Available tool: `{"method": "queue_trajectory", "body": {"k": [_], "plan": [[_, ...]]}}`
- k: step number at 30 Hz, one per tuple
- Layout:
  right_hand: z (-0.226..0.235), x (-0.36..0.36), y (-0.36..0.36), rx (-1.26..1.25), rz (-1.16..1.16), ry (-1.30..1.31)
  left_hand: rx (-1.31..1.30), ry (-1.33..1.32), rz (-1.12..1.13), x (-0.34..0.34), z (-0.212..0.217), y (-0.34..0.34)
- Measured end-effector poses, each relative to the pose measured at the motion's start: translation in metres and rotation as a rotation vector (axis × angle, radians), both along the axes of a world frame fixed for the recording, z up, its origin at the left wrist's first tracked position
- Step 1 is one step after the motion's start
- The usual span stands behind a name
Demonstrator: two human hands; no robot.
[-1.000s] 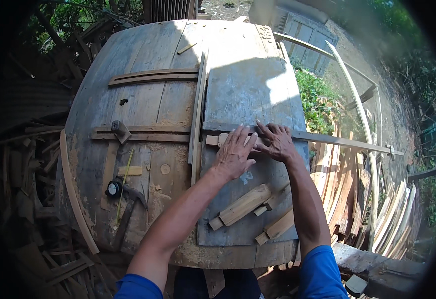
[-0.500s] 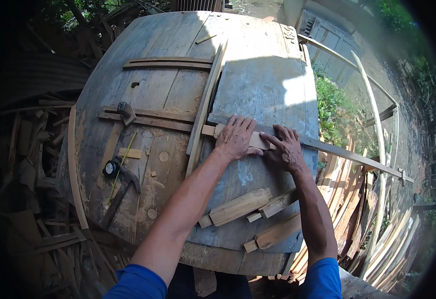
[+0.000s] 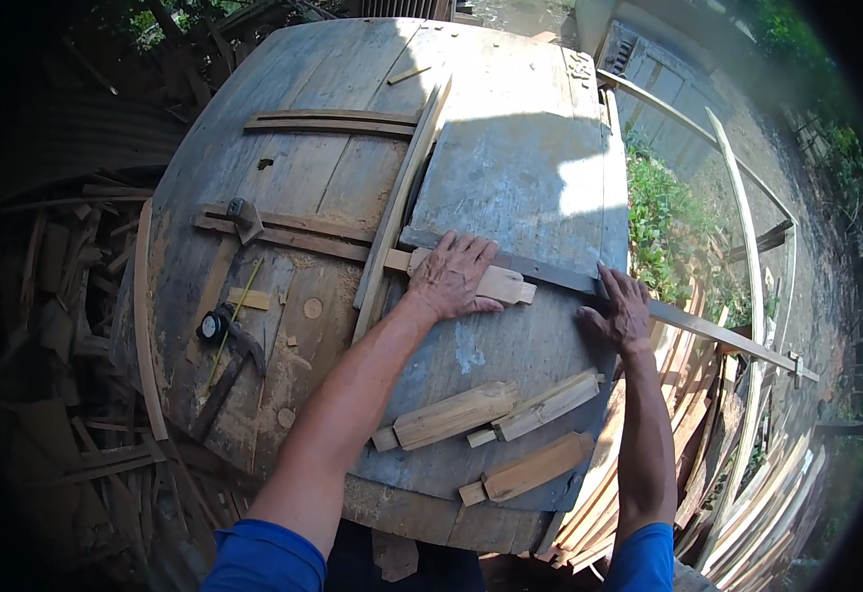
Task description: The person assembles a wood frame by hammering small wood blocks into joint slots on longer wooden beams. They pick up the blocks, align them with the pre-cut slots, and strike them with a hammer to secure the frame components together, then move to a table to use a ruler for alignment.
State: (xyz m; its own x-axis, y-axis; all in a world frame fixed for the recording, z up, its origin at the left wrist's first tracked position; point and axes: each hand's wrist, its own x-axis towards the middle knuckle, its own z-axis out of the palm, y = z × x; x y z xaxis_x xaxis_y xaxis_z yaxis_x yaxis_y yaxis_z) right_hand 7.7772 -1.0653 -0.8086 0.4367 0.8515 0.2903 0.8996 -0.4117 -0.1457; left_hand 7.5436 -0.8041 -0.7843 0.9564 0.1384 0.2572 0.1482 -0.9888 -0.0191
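Observation:
My left hand (image 3: 456,276) is wrapped over a pale wooden block (image 3: 512,288), pressing it against the near side of a long grey bar (image 3: 555,275). The block's narrowed right end sticks out past my thumb; its middle is hidden under the hand. At its left end, a thin wooden tongue (image 3: 396,260) meets a long wooden strip (image 3: 392,212). My right hand (image 3: 623,310) lies over the bar near the table's right edge, thumb and fingers apart. Three similar blocks with narrowed ends, among them an orange-brown one (image 3: 538,468), lie nearer me.
A hammer (image 3: 244,353), a round black tape measure (image 3: 214,327) with yellow tape out, and a wooden mallet (image 3: 246,219) lie left on the plank table (image 3: 303,79). Stacked strips (image 3: 589,513) stand at the right. The bar overhangs there, carrying a small end fitting (image 3: 796,365).
My right hand has left the block and moved right along the bar, uncovering the block's narrowed end. My left hand stays on the block. The view has shifted slightly.

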Motion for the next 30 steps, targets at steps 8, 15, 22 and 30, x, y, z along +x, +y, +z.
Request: {"method": "queue_trajectory", "body": {"k": [8,15,22,30], "plan": [[-0.006,0.047,-0.055,0.063,-0.145,-0.077,-0.044,-0.01,0.046,0.005,0.001,-0.006],[-0.01,0.068,-0.049,0.017,-0.171,-0.035,0.011,-0.079,0.032,0.015,-0.005,0.004],[-0.013,0.09,-0.032,0.058,-0.133,-0.052,-0.042,-0.043,0.049,0.036,-0.004,0.023],[-0.013,0.099,-0.021,0.081,-0.133,-0.03,0.004,-0.12,0.04,0.05,-0.007,0.033]]}}
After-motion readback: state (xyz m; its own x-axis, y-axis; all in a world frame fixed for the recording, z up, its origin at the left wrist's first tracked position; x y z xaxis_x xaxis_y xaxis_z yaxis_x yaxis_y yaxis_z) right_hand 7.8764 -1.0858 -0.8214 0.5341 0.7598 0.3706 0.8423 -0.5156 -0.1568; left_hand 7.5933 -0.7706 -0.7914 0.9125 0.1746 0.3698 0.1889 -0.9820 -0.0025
